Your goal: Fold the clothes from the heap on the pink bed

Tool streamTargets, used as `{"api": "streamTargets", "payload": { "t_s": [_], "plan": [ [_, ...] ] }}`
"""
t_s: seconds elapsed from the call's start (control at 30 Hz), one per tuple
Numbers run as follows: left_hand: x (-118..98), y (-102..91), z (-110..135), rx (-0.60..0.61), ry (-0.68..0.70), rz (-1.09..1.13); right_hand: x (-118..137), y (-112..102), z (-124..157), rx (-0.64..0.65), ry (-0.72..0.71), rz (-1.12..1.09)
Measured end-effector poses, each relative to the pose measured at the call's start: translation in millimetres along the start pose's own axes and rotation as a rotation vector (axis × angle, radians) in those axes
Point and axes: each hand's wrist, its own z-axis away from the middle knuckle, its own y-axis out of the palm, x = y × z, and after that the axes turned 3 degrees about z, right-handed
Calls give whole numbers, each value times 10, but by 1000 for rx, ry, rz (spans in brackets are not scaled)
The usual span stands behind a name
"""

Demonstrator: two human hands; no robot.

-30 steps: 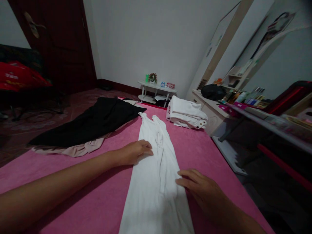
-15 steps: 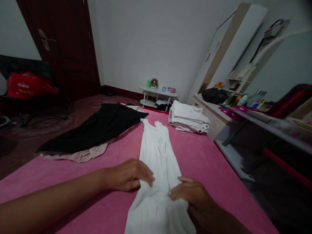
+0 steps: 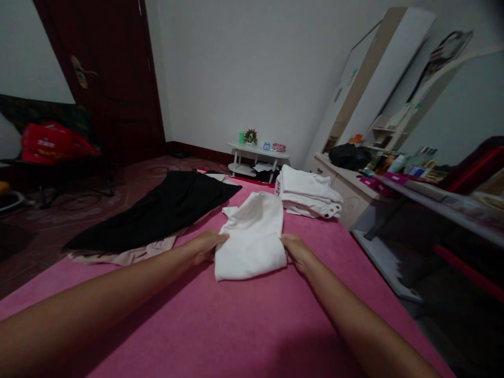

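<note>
A white garment [image 3: 250, 247], folded over on itself into a short bundle, is at the middle of the pink bed cover [image 3: 236, 325]. My left hand [image 3: 208, 244] grips its left edge, thumb on top and the other fingers tucked beneath. On the opposite edge my right hand [image 3: 296, 251] holds it the same way, fingers mostly hidden under the cloth. The garment's far end rises in a loose, rounded fold, with a narrow strap-like corner sticking out at the left.
Black clothing [image 3: 157, 210] lies over a pale pink garment [image 3: 129, 255] on the left. Folded white clothes [image 3: 309, 191] are stacked at the far right of the bed. Beyond stands a small white table [image 3: 258, 151]; a cluttered dresser [image 3: 346, 181] is to the right.
The white garment, stretched out lengthwise before, is now doubled over into a short bundle. Both my hands have moved forward, away from me, and grip its sides.
</note>
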Motion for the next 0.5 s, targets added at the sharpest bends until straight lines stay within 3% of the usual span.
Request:
{"api": "streamTargets", "payload": {
  "t_s": [0.17,0.3,0.4,0.5],
  "plan": [
    [75,-86,95,134,49,-82,-285,-86,-146,-11,-64,32],
    [21,-7,-46,107,84,19,-172,-11,-229,-42,-103,-60],
    [-82,131,-257,-1,213,119,24,137,-403,-57,-157,-115],
    [-114,230,-292,-168,482,61,170,242,-484,-92,-222,-133]
  ]
}}
